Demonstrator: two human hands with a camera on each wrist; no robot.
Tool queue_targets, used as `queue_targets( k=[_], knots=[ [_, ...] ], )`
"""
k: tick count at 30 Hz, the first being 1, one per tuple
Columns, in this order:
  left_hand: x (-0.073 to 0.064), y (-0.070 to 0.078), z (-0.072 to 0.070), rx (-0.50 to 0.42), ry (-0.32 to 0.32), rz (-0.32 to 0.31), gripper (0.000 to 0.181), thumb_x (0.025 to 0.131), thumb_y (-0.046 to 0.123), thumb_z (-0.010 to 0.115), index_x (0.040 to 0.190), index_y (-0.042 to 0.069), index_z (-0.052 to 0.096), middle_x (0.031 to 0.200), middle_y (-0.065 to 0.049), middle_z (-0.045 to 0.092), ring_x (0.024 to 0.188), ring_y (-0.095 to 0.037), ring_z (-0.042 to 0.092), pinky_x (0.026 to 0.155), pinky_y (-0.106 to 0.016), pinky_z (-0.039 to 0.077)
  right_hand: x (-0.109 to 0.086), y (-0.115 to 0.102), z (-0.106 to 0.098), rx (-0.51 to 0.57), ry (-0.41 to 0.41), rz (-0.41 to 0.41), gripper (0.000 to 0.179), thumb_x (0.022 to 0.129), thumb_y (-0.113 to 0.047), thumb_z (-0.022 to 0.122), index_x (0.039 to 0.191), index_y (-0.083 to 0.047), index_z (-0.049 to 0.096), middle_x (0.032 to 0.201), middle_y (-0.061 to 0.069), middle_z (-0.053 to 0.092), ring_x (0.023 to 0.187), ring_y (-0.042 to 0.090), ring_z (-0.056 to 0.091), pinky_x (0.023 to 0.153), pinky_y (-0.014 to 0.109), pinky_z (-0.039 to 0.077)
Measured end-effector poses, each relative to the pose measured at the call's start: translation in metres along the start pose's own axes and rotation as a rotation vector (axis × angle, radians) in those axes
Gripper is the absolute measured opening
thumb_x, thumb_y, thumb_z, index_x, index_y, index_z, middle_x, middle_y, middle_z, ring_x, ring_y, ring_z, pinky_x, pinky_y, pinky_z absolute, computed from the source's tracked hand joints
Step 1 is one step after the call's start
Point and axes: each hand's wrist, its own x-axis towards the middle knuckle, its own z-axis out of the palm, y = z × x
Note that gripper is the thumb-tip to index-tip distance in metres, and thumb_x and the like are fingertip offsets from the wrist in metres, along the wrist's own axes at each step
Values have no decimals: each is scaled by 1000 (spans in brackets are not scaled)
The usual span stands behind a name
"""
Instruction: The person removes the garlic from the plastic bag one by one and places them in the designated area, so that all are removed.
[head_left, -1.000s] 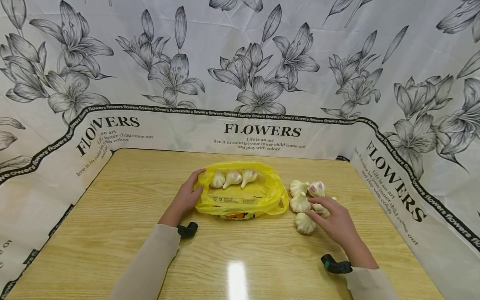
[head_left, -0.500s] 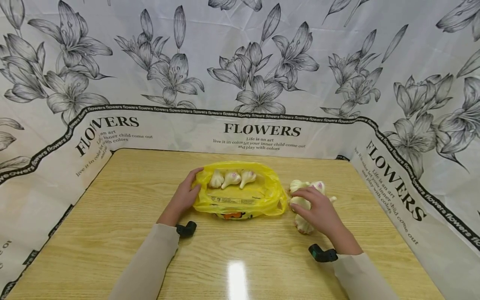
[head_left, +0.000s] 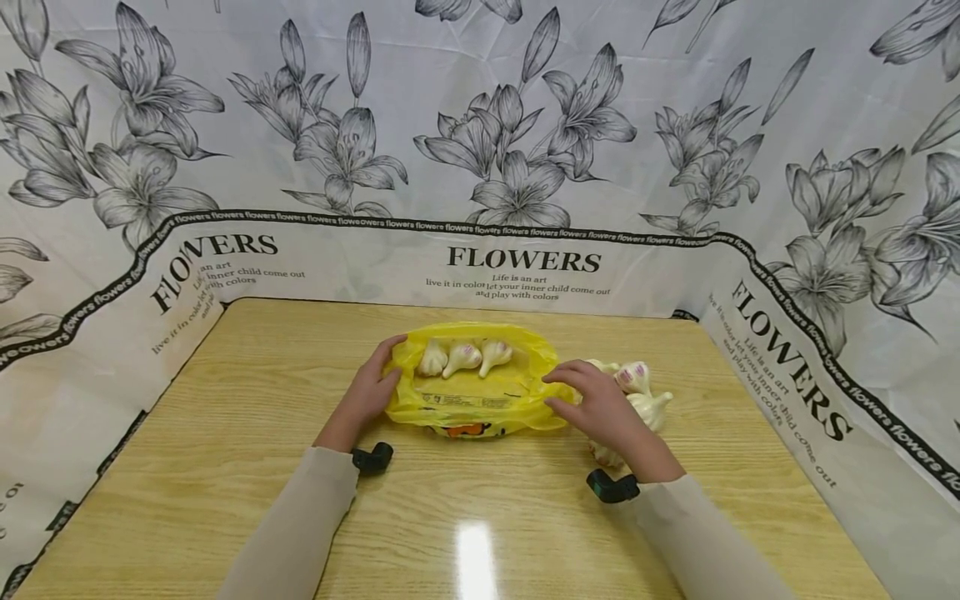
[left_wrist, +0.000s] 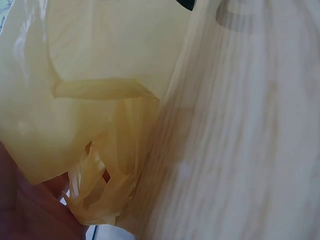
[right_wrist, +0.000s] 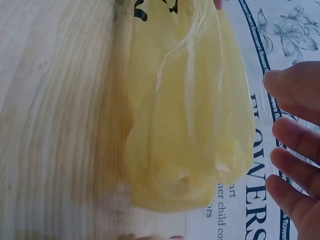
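Note:
A yellow plastic bag [head_left: 450, 417] lies with its mouth spread open, and three garlic bulbs [head_left: 462, 357] show in a row inside it. My left hand [head_left: 366, 390] pinches the bag's left rim between thumb and fingers. Over the bag's right edge hovers my right hand [head_left: 603, 408], its fingers spread apart and holding nothing. In the right wrist view those fingers [right_wrist: 297, 135] stand beside the yellow bag [right_wrist: 190, 115]. Behind and under the right hand lies a pile of loose garlic bulbs [head_left: 649, 408], partly hidden by it.
Everything lies on a light wooden table [head_left: 247, 483]. White fabric walls [head_left: 360, 267] printed with flowers rise along its back and sides. Dark camera mounts [head_left: 613, 487] sit at both wrists.
My right hand has moved left from over the loose garlic bulbs to the bag's right edge. The bag and left hand shifted slightly left. The same three bulbs show in the bag.

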Motion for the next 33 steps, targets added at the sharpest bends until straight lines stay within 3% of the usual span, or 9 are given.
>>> queue_targets(
  k=[15, 33],
  knots=[
    [3, 5, 1, -2, -18, 13, 52, 102, 18, 42, 149, 35, 30, 158, -10, 30, 144, -33, 31, 114, -55, 29, 36, -19, 17, -39, -103, -12, 31, 87, -22, 72, 115, -10, 68, 119, 12, 62, 111, 31, 58, 96, 49, 48],
    [3, 19, 0, 48, 11, 39, 56, 101, 17, 41, 154, 27, 25, 158, -13, 30, 144, -34, 31, 114, -53, 30, 66, -25, 35, -105, -208, 64, 42, 90, -22, 68, 130, -10, 60, 133, 13, 58, 120, 32, 57, 100, 47, 47]
  ],
)
